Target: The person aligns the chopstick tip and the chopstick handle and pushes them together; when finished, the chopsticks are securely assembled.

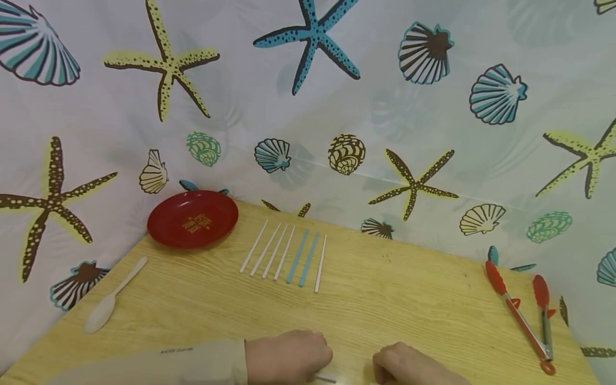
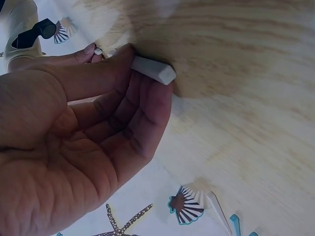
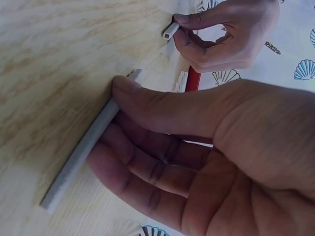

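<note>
Between thumb and curled fingers, my left hand [image 1: 290, 355] pinches a white chopstick [image 2: 153, 69], its square end jutting past the fingertips close over the table. My right hand [image 1: 415, 366], a short way to the right, pinches another white chopstick [image 3: 78, 160] that slants past the thumb, low over the wood. In the head view both hands are at the bottom edge and mostly cover what they hold. Ahead of them, white chopsticks [image 1: 253, 247] and two blue chopsticks [image 1: 297, 256] lie side by side in a slanted row.
At the back left a red plate [image 1: 166, 227] stands by the patterned cloth [image 1: 332, 112]. A white spoon [image 1: 102, 312] lies along the table's left side. Red-tipped tongs [image 1: 524, 323] lie spread near the right edge of the wooden table [image 1: 409, 289].
</note>
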Action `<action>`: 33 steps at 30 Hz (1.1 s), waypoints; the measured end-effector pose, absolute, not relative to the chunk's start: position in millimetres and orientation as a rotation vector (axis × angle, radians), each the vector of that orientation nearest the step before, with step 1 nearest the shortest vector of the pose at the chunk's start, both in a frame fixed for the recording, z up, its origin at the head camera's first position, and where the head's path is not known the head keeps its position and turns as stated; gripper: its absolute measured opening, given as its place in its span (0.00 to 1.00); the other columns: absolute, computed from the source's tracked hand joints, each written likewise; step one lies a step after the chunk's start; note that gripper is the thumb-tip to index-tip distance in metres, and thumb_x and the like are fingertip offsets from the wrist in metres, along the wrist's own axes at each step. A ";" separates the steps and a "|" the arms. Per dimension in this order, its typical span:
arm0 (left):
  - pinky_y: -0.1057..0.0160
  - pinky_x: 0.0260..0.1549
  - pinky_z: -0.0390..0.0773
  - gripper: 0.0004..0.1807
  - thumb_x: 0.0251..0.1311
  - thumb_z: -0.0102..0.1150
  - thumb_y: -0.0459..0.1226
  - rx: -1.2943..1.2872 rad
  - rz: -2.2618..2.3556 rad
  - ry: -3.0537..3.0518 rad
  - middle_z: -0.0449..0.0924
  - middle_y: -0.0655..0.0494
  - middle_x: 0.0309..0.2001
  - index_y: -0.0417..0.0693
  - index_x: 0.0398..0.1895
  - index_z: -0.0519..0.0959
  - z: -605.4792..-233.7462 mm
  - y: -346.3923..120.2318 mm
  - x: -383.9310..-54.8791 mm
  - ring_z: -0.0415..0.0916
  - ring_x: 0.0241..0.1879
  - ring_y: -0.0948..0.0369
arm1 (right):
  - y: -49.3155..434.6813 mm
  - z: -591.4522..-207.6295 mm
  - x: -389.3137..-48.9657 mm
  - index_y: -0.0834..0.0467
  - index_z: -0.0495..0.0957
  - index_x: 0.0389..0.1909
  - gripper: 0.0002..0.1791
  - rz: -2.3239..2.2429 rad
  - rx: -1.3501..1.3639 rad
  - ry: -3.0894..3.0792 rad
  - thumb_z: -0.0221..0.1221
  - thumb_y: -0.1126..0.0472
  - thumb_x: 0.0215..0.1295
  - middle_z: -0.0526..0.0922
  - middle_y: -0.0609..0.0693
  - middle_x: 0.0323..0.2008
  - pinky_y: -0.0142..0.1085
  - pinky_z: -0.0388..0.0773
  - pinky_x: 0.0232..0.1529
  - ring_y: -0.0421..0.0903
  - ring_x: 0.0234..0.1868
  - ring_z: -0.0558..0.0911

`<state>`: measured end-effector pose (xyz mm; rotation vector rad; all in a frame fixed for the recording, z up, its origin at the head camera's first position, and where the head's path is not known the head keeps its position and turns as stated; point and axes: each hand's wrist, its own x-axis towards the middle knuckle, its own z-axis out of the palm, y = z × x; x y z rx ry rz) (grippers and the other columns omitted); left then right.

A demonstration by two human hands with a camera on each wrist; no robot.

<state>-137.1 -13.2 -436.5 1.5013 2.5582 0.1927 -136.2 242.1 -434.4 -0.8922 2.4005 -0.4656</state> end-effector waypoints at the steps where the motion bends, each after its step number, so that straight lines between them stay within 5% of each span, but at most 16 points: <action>1: 0.72 0.14 0.64 0.15 0.61 0.67 0.43 1.511 0.198 2.551 0.69 0.65 0.17 0.51 0.19 0.77 -436.8 -13.8 -137.4 0.60 0.16 0.72 | 241.9 -434.7 -135.8 0.48 0.75 0.23 0.11 -0.463 -0.887 2.401 0.65 0.62 0.62 0.70 0.37 0.19 0.27 0.68 0.24 0.32 0.21 0.68; 7: 0.74 0.17 0.65 0.15 0.64 0.63 0.48 1.541 0.230 2.535 0.71 0.64 0.20 0.49 0.24 0.78 -435.9 -16.8 -138.8 0.63 0.19 0.72 | 244.6 -435.8 -133.3 0.49 0.75 0.25 0.10 -0.496 -0.854 2.393 0.62 0.58 0.67 0.70 0.36 0.20 0.27 0.67 0.21 0.32 0.20 0.68; 14: 0.74 0.18 0.63 0.12 0.63 0.62 0.29 1.453 0.372 2.625 0.65 0.64 0.19 0.48 0.27 0.70 -421.7 -19.9 -150.0 0.59 0.20 0.70 | 256.4 -417.8 -141.2 0.50 0.73 0.37 0.07 -0.591 -0.865 2.419 0.63 0.62 0.67 0.72 0.36 0.25 0.28 0.73 0.30 0.32 0.25 0.70; 20: 0.76 0.27 0.74 0.07 0.58 0.68 0.32 1.363 0.490 2.736 0.82 0.59 0.33 0.44 0.39 0.83 -403.6 -19.7 -169.4 0.78 0.32 0.69 | 256.3 -392.7 -158.8 0.54 0.82 0.40 0.09 -0.609 -1.092 2.614 0.62 0.70 0.65 0.84 0.40 0.35 0.30 0.79 0.34 0.34 0.33 0.80; 33: 0.77 0.17 0.68 0.07 0.59 0.68 0.33 1.387 0.409 2.988 0.79 0.57 0.32 0.52 0.40 0.86 -395.7 -18.9 -192.6 0.79 0.30 0.64 | 236.2 -378.6 -172.7 0.54 0.85 0.38 0.10 -0.543 -1.322 3.050 0.69 0.70 0.56 0.85 0.41 0.33 0.32 0.77 0.28 0.33 0.28 0.78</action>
